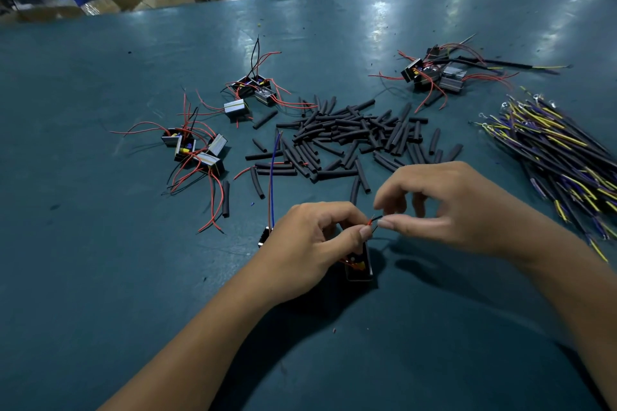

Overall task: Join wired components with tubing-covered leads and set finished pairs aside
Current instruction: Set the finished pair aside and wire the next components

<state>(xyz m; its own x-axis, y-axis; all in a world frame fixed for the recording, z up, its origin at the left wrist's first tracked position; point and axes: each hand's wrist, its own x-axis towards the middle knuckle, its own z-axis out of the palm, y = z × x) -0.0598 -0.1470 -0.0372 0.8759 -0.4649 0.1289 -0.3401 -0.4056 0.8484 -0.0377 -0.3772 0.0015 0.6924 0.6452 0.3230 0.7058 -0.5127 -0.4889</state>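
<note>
the tabletop [100,277] carries a tube pile [350,140] mid-surface and leads [551,150] at the right edge. near the front edge, the left hand [310,243] pinches a red wire [369,222] above a component [360,265]; the right hand [444,207] pinches a black end just right of it, tips meeting between both hands.

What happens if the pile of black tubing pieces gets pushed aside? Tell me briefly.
The black tubing pieces look small, round and loose, so they would probably scatter and roll on the smooth table. Several lie slightly curved, so they are likely soft and light, not stiff.
</note>
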